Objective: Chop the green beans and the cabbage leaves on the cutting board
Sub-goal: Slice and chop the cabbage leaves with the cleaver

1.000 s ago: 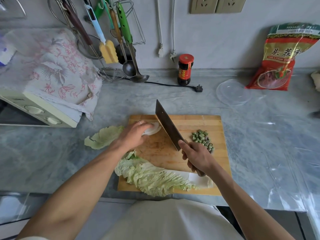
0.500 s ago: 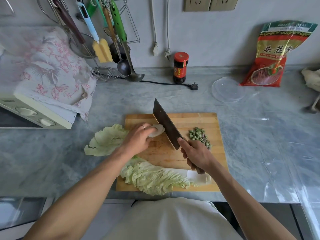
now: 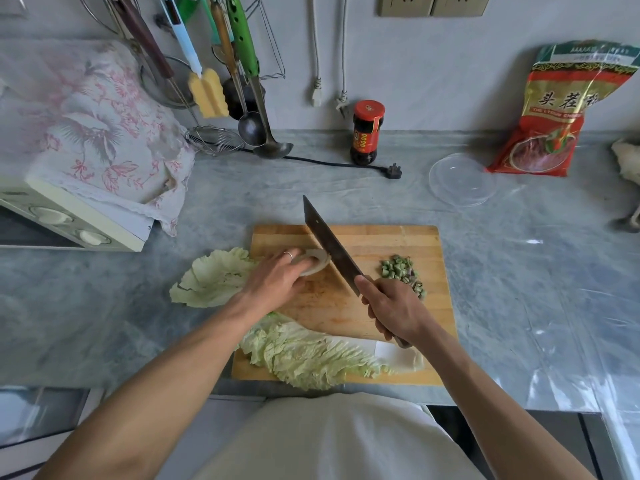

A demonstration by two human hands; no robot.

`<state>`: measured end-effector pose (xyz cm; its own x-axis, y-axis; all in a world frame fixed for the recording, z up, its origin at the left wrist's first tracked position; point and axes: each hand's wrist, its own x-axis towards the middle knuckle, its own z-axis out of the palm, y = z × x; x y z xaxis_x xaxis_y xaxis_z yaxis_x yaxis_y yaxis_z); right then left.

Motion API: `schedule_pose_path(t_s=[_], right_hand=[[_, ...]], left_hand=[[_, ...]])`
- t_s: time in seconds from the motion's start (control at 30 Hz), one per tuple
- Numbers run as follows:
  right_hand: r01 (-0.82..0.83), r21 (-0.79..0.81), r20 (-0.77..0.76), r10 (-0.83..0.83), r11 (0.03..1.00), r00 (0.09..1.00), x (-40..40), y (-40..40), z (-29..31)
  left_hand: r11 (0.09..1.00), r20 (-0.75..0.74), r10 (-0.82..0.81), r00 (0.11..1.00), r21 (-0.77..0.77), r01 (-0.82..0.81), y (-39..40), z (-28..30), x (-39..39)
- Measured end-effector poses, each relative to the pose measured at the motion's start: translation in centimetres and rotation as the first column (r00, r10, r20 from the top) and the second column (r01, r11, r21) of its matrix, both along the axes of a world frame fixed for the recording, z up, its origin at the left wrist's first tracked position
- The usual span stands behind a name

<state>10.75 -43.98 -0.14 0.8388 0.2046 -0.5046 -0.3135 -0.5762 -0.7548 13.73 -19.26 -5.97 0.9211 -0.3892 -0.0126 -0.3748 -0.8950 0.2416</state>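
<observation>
A wooden cutting board (image 3: 381, 240) lies on the grey counter. My left hand (image 3: 273, 282) holds down the white stem end of a cabbage leaf (image 3: 214, 278) whose green part hangs off the board's left edge. My right hand (image 3: 391, 308) grips the handle of a cleaver (image 3: 329, 242); its blade stands just right of my left fingertips, against the stem. A pile of chopped green beans (image 3: 401, 271) sits at the board's right side. A second cabbage leaf (image 3: 311, 355) lies along the board's near edge.
A cloth-covered oven (image 3: 69, 216) stands at the left. Hanging utensils (image 3: 242, 81) and a sauce bottle (image 3: 367, 132) line the back wall, with a black plug (image 3: 393, 171), a clear lid (image 3: 462, 179) and a red snack bag (image 3: 561, 112) to the right.
The cleaver blade has stayed beside the stem with only a slight shift. My left hand keeps holding the cabbage stem. The view has drifted a little.
</observation>
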Motion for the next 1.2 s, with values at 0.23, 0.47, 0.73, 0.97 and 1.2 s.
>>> schedule_pose_path(t_s=[0.23, 0.47, 0.73, 0.97, 1.2], right_hand=[[-0.051, -0.015, 0.035, 0.051, 0.999, 0.998, -0.5, 1.2, -0.5], [-0.008, 0.017, 0.052, 0.007, 1.0, 0.999, -0.4, 0.3, -0.1], [0.009, -0.001, 0.086, -0.009, 1.0, 0.996, -0.1, 0.1, 0.5], [-0.077, -0.077, 0.11, 0.085, 0.994, 0.99, -0.5, 0.5, 0.1], [-0.085, -0.066, 0.233, 0.098, 0.994, 0.968, -0.9, 0.7, 0.5]], left_hand=[[1.0, -0.012, 0.026, 1.0, 0.0, -0.026, 1.9, 0.1, -0.9], [1.0, -0.049, -0.002, 0.999, -0.012, 0.001, 1.0, -1.2, -0.4], [0.999, 0.102, -0.009, 0.995, 0.049, 0.005, -0.7, -1.4, -0.8], [0.99, 0.187, -0.142, 0.972, 0.044, 0.136, -1.3, -2.4, -1.3], [0.983, 0.1, -0.123, 0.987, 0.146, 0.107, -2.1, -1.8, -0.9]])
